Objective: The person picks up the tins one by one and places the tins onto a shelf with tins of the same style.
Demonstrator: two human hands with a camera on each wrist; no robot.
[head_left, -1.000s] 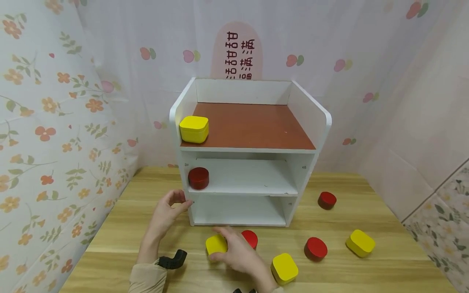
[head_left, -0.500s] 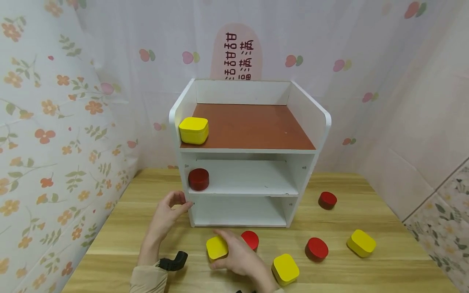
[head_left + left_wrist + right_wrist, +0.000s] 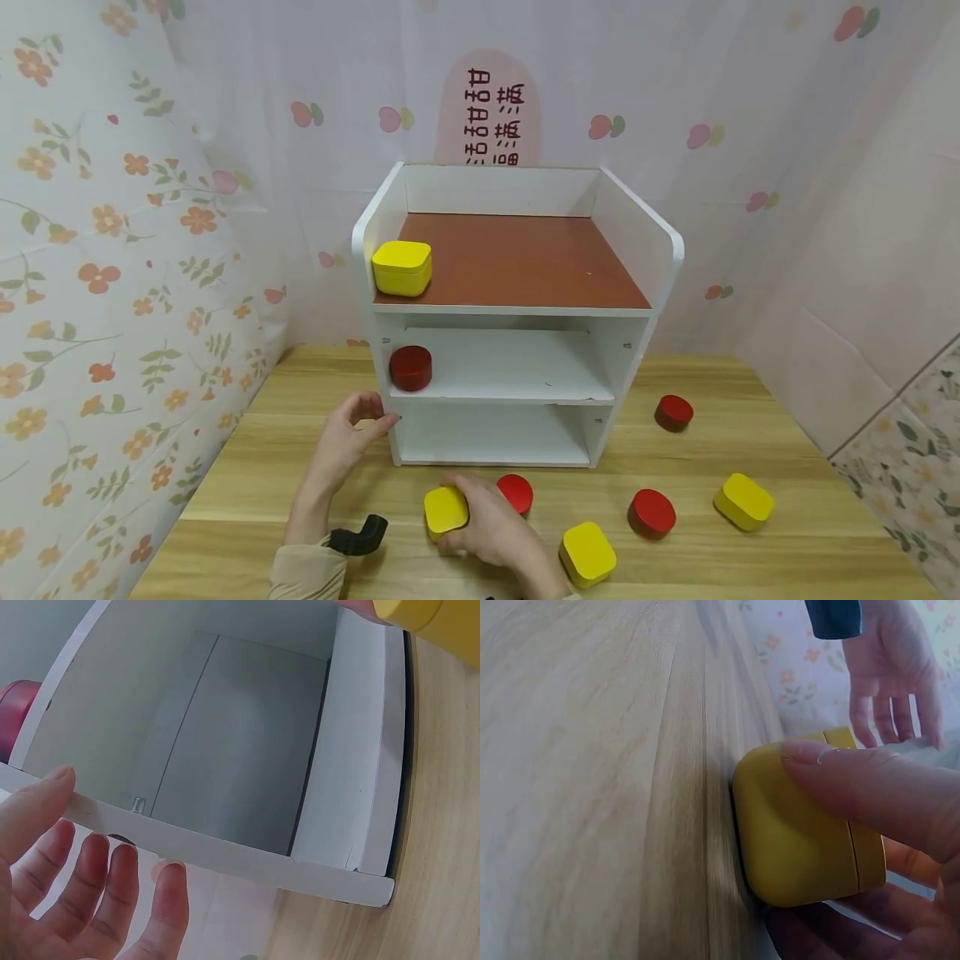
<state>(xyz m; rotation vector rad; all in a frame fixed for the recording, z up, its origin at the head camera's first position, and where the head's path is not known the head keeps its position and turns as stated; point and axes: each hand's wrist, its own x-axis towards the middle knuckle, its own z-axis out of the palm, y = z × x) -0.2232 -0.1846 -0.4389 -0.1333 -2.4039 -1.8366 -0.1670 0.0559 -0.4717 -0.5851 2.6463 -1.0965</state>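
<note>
My right hand [image 3: 491,521] holds a small yellow rounded box [image 3: 446,510] on the wooden table, in front of the white shelf [image 3: 495,310]. In the right wrist view, the thumb [image 3: 870,784] lies along one side of this yellow box [image 3: 795,832], the other fingers opposite, and its base is against the wood. My left hand [image 3: 347,435] is at the shelf's lower left side. In the left wrist view, its thumb tip [image 3: 58,780] meets the side panel's front edge [image 3: 195,844], while relaxed fingers [image 3: 82,881] extend along the outside.
Another yellow box [image 3: 402,271] stands on the shelf's brown top, left. Below it, a dark red round box [image 3: 410,368] sits on the middle shelf. Red round boxes [image 3: 516,493] [image 3: 652,513] [image 3: 673,412] and yellow boxes [image 3: 587,554] [image 3: 744,502] lie on the table to the right.
The right hand stays at the yellow box, its fingers settling slightly around it. The left hand keeps its place at the shelf's side. The head view shifts slightly.
</note>
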